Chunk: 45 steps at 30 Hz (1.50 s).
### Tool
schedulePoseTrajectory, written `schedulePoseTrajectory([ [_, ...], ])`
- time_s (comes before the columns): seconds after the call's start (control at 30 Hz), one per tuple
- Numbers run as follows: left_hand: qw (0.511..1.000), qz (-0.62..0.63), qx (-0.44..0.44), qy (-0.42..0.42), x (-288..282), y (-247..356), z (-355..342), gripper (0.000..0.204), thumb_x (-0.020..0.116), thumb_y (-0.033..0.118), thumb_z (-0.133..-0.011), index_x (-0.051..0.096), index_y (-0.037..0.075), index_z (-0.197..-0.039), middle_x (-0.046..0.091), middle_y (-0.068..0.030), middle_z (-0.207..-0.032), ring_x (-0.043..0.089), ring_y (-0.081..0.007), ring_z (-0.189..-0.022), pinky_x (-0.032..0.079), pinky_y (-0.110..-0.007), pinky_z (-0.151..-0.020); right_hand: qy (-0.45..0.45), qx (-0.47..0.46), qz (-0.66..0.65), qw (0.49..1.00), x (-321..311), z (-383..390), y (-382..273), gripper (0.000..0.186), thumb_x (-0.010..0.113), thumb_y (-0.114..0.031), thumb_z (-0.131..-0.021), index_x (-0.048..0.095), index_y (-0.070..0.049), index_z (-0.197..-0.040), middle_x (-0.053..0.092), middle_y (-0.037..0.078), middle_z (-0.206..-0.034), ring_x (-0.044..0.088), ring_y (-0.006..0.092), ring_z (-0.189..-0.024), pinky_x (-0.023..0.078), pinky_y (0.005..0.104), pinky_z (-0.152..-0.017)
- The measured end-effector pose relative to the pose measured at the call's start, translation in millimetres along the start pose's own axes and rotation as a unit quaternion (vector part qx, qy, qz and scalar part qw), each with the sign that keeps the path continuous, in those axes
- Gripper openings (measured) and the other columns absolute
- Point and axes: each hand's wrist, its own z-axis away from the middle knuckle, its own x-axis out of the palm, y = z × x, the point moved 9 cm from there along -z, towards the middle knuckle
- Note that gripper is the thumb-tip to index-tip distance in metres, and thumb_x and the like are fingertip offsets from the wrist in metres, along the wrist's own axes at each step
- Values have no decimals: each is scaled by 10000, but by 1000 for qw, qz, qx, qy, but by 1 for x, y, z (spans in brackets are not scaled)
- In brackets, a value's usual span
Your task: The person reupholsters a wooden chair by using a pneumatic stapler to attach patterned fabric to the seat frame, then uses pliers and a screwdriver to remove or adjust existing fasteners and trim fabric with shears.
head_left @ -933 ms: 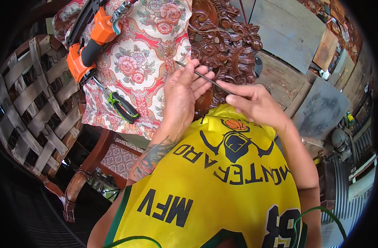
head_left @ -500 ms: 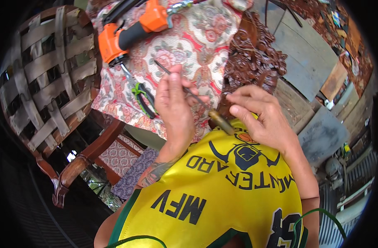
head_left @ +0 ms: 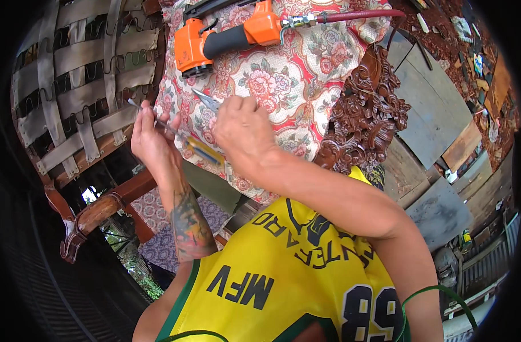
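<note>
Left hand [head_left: 153,142], left of centre: fingers curled round screwdriver [head_left: 206,150]. Right hand [head_left: 244,130], above centre, covers pliers [head_left: 207,101] on fabric [head_left: 323,48]; grip hidden, cannot tell. Risk: pliers' tips could snag fabric if dragged.

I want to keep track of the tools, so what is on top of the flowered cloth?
On the cloth lies an orange tool with a red hose. Pliers show only their metal nose; the right grip hides the rest and the cloth below.

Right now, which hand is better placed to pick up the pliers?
Probably the right hand: it is over the pliers, while the left hand is occupied with a screwdriver.
</note>
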Motion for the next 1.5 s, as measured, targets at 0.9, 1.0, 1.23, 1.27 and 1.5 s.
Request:
schedulePoseTrajectory([
  [0.9, 736, -502, 425, -158, 191, -57, 179, 935, 863, 374, -758, 399, 133, -1533, 366, -238, -1475, 338, -444, -1379, 261, -597, -1143, -114, 217, -277, 929, -38, 184, 206, 310, 725, -212, -969, 618, 78, -995, 674, 287, -874, 668, 491, -852, 522, 542, -783],
  [1.0, 725, -515, 432, -153, 194, -59, 180, 905, 835, 378, -776, 400, 128, -1529, 369, -239, -1465, 338, -444, -1367, 263, -607, -1130, -43, 166, -244, 955, -40, 180, 201, 238, 730, -144, -922, 659, 84, -911, 657, 278, -926, 662, 465, -917, 540, 517, -835],
  [1.23, 732, -515, 416, -160, 194, -59, 176, 880, 801, 332, -759, 411, 132, -1522, 352, -243, -1468, 320, -449, -1364, 265, -623, -1103, 22, 101, -136, 985, -54, 169, 195, 112, 667, 10, -781, 681, 78, -869, 630, 249, -978, 655, 414, -932, 558, 489, -852],
  [1.27, 734, -512, 415, -162, 195, -59, 175, 880, 796, 319, -752, 411, 135, -1522, 351, -244, -1468, 320, -448, -1363, 265, -622, -1102, 21, 100, -136, 985, -53, 168, 195, 112, 667, 10, -781, 681, 78, -869, 630, 249, -978, 655, 414, -932, 558, 489, -852],
  [1.5, 731, -513, 427, -142, 195, -62, 175, 848, 769, 311, -762, 419, 135, -1515, 357, -238, -1459, 320, -444, -1356, 265, -614, -1102, 12, 113, -114, 987, -55, 160, 194, 161, 707, -21, -800, 702, 76, -928, 654, 240, -1061, 666, 414, -990, 558, 481, -888],
])
